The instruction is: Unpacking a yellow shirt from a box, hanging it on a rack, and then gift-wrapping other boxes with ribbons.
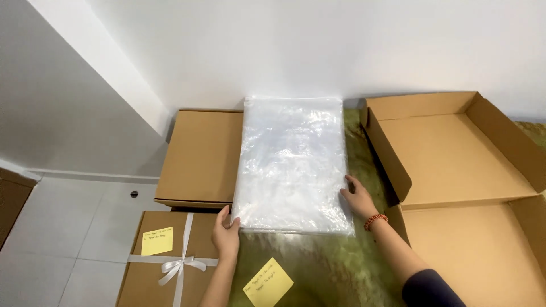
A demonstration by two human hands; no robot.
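Resting flat — left hand point(226, 236), right hand point(359, 199) — on plastic bag point(293, 162) edges.

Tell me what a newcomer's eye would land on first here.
First, the large clear plastic bag lying flat in the middle, with the left hand at its near left corner and the right hand on its right edge. Next, the open cardboard box gaping at the right, and the ribbon-tied box with a yellow note at the lower left.

Clear, whitish plastic bag point(292, 165); brown cardboard boxes point(200, 156); mottled green tabletop point(324, 273); yellow notes point(268, 282); white ribbon point(179, 266); red bead bracelet point(375, 220).
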